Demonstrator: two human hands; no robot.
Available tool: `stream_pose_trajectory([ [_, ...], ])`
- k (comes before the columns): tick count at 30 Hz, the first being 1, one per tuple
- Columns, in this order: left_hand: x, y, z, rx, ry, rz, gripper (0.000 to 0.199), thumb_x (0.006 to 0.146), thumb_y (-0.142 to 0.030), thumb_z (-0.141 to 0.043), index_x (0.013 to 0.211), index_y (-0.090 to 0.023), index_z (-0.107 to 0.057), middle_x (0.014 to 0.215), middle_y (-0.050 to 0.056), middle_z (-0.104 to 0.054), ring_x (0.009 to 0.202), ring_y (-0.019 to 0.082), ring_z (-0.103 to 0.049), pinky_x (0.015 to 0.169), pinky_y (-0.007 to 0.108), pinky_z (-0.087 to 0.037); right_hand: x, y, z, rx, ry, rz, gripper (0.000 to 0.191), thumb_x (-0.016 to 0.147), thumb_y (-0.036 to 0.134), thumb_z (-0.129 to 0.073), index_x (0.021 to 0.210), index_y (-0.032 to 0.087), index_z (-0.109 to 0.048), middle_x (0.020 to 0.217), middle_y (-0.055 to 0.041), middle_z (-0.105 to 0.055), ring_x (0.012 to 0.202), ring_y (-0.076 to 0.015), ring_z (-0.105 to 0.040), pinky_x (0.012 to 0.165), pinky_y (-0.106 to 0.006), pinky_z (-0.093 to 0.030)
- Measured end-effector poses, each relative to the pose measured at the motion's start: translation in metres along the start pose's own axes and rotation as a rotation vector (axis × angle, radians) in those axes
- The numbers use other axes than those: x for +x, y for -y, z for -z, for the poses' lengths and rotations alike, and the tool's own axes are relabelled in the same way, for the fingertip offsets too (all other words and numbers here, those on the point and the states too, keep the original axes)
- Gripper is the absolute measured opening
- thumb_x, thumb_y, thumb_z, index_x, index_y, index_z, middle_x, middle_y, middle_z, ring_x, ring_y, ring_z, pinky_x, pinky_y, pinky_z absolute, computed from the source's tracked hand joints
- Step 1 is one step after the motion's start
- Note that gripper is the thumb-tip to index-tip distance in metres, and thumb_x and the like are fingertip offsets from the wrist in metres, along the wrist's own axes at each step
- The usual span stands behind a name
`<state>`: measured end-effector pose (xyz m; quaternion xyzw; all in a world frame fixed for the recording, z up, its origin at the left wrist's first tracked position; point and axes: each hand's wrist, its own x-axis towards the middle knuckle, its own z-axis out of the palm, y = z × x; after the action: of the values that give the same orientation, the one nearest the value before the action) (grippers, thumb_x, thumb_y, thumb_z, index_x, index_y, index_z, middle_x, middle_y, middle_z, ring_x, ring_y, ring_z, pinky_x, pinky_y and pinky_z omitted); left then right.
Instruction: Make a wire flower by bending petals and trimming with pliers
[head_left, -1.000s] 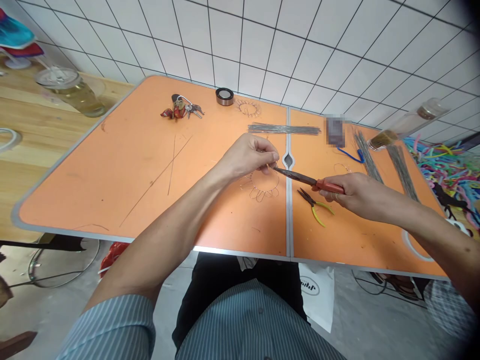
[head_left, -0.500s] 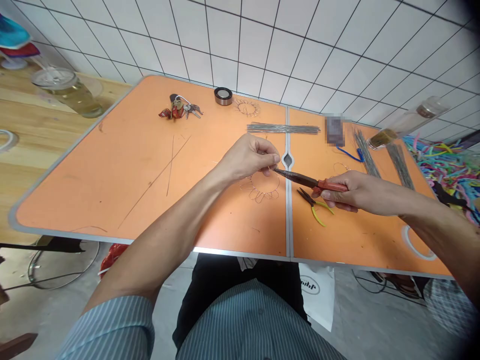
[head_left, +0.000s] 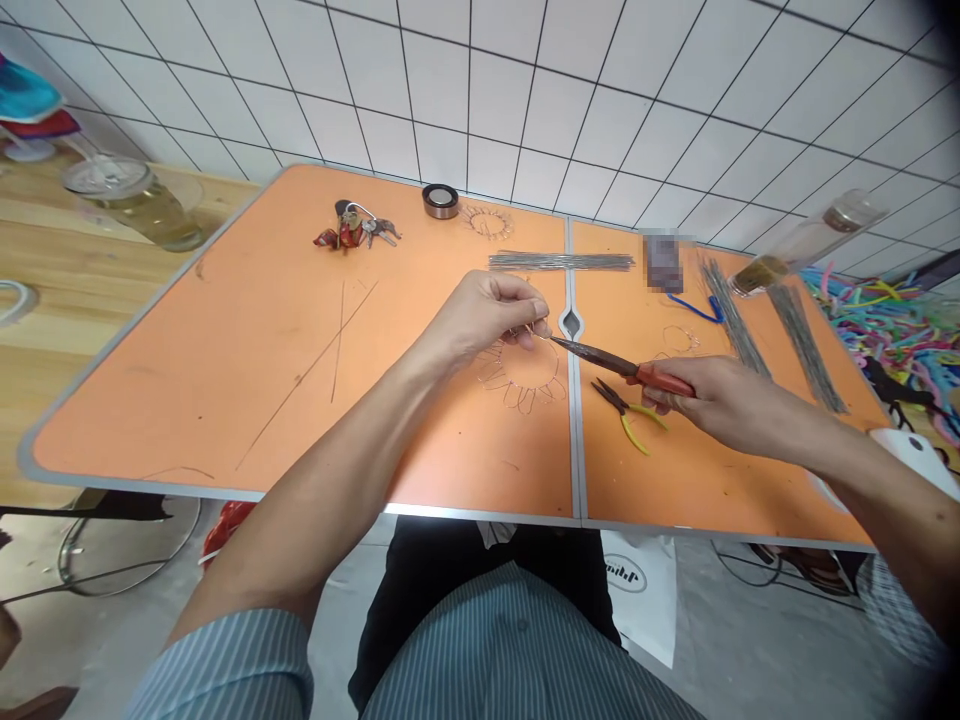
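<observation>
Pinched between the fingertips of my left hand [head_left: 491, 318] is a thin looped wire ring [head_left: 531, 388], which hangs below them over the orange table [head_left: 435, 440]. My right hand [head_left: 709, 395] is wrapped round red-handled pliers [head_left: 611, 360]. Their dark jaws point left, with the tip close to my left fingertips; whether they grip the wire is too small to tell. Below the red-handled pair, small yellow-handled pliers [head_left: 628, 412] lie on the table. Another fine wire ring [head_left: 681, 340] rests just beyond my right hand.
Straight wires lie in a bundle [head_left: 561, 262] at the back, with more bundles [head_left: 733, 315] on the right. Keys [head_left: 364, 228], a tape roll [head_left: 440, 201] and a wire ring [head_left: 487, 222] sit near the wall. A glass bottle [head_left: 806, 245] leans into view at right.
The pliers' tip has drawn slightly away from my left fingertips. My left hand has shifted a little left, still pinching the wire ring. The view has moved slightly.
</observation>
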<state>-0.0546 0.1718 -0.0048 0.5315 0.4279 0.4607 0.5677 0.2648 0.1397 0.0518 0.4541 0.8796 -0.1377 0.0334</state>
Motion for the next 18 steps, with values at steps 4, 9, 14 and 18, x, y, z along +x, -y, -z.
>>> stream_pose_trajectory([
  [4, 0.000, -0.001, 0.003, -0.029, 0.002, 0.033, 0.015, 0.085, -0.030, -0.082, 0.082, -0.015, -0.081, 0.086, 0.008, -0.085, 0.063, 0.012, -0.074, 0.061, 0.022, -0.053, -0.014, 0.001, -0.014, -0.156, -0.202, -0.012, 0.037, 0.114, 0.026, -0.042, 0.130, 0.020, -0.075, 0.121, -0.0153, -0.084, 0.105, -0.0347, -0.082, 0.075, -0.042, -0.058],
  [9, 0.000, 0.000, 0.002, -0.067, 0.014, 0.055, 0.016, 0.084, -0.032, -0.086, 0.083, -0.016, -0.081, 0.088, 0.009, -0.086, 0.062, 0.012, -0.074, 0.059, 0.022, -0.053, -0.021, -0.002, -0.023, -0.546, -0.350, -0.013, 0.051, 0.114, 0.019, -0.038, 0.159, 0.019, -0.062, 0.123, -0.0223, -0.082, 0.107, -0.0437, -0.078, 0.081, -0.054, -0.057],
  [14, 0.000, 0.001, 0.002, -0.132, 0.040, 0.112, 0.018, 0.080, -0.032, -0.088, 0.084, -0.016, -0.080, 0.086, 0.009, -0.085, 0.058, 0.012, -0.073, 0.057, 0.023, -0.054, -0.024, -0.008, -0.020, -0.609, -0.410, -0.006, 0.058, 0.112, 0.020, -0.043, 0.168, 0.022, -0.055, 0.131, -0.0224, -0.080, 0.114, -0.0451, -0.074, 0.088, -0.057, -0.054],
  [18, 0.001, 0.000, 0.002, -0.158, 0.043, 0.151, 0.018, 0.078, -0.031, -0.088, 0.082, -0.016, -0.080, 0.084, 0.008, -0.084, 0.056, 0.012, -0.072, 0.054, 0.022, -0.052, -0.023, -0.003, -0.011, -0.602, -0.359, -0.033, 0.057, 0.114, 0.024, -0.038, 0.169, 0.024, -0.054, 0.136, -0.0220, -0.078, 0.118, -0.0460, -0.071, 0.091, -0.058, -0.049],
])
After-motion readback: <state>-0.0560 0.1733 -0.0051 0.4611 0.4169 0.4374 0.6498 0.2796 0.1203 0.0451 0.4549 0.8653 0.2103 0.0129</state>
